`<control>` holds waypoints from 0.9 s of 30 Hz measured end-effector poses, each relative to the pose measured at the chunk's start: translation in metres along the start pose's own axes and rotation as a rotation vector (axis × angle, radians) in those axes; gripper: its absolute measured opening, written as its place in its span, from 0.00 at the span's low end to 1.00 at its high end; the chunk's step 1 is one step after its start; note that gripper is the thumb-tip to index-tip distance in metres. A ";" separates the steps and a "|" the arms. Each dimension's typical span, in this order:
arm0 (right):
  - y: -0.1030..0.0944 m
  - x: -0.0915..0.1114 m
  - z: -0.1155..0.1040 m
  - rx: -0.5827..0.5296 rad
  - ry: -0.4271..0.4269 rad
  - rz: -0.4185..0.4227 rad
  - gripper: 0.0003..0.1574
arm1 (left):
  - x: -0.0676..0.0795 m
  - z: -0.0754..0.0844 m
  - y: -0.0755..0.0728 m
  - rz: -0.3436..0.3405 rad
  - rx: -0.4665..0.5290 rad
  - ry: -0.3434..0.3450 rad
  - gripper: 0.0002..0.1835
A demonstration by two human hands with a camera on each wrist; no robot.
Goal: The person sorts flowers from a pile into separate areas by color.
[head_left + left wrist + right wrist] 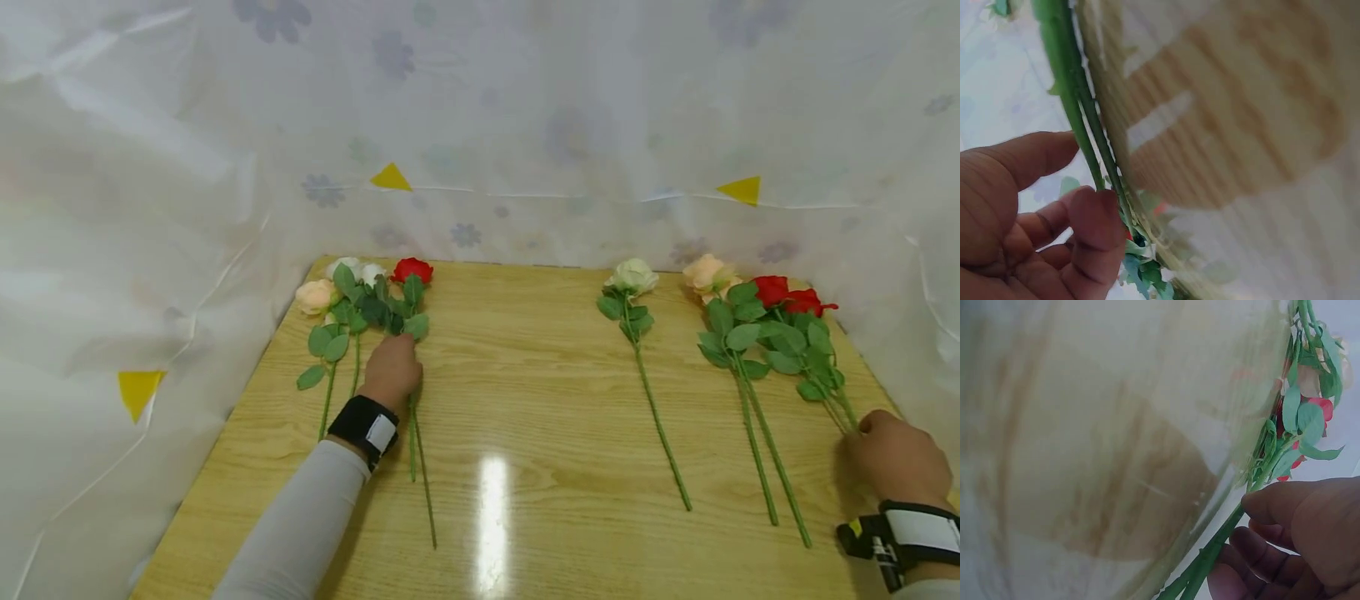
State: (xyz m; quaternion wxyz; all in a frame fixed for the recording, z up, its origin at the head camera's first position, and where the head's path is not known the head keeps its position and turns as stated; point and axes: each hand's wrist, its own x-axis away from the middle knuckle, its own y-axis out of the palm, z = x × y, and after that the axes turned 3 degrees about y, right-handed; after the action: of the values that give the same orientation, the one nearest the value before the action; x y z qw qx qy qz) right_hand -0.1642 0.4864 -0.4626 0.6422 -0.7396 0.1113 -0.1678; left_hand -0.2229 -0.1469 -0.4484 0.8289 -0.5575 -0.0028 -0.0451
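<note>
At the table's left side, my left hand (pixel 392 371) has its fingers curled at two green rose stems (pixel 1088 122), just below the leaves of a red rose (pixel 412 269). In the left wrist view the thumb and a bent finger meet the stems at separate spots. At the right edge, my right hand (pixel 900 454) pinches the stems (pixel 1207 553) of two red roses (pixel 804 301) between thumb and fingers. Those blooms point toward the back of the table. All the stems lie close along the wooden tabletop.
Peach rose (pixel 317 296) and white rose (pixel 345 268) lie beside my left hand. One white rose (pixel 632 277) lies right of centre, with peach roses (pixel 708 275) farther right. A patterned plastic sheet (pixel 525 125) with yellow triangles (pixel 392 177) encloses the table (pixel 525 367).
</note>
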 end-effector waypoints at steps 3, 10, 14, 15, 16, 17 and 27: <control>-0.001 0.002 -0.002 -0.018 -0.001 -0.010 0.13 | -0.001 0.000 0.000 0.001 -0.007 -0.019 0.11; 0.004 0.009 -0.001 -0.082 -0.010 0.031 0.21 | 0.000 -0.004 -0.002 0.014 0.083 -0.086 0.09; 0.004 0.006 0.001 -0.076 0.011 0.025 0.18 | 0.002 -0.006 -0.005 0.041 0.227 -0.102 0.17; 0.003 0.006 0.001 -0.077 0.013 0.019 0.18 | 0.002 -0.006 -0.007 0.046 0.259 -0.105 0.19; 0.002 0.005 0.001 -0.074 0.015 0.025 0.18 | 0.003 -0.005 -0.009 0.054 0.284 -0.105 0.19; 0.001 0.005 0.001 -0.075 0.010 0.035 0.19 | 0.003 -0.004 -0.011 0.061 0.316 -0.105 0.20; -0.013 0.014 -0.029 -0.140 -0.122 0.198 0.25 | 0.010 0.026 -0.035 0.038 0.684 -0.076 0.24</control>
State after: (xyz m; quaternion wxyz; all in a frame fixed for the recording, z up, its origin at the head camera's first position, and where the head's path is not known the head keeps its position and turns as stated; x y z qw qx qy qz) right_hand -0.1631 0.4566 -0.4451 0.6079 -0.7769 0.1560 -0.0503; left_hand -0.2146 -0.1362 -0.4059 0.9678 -0.2487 -0.0382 -0.0051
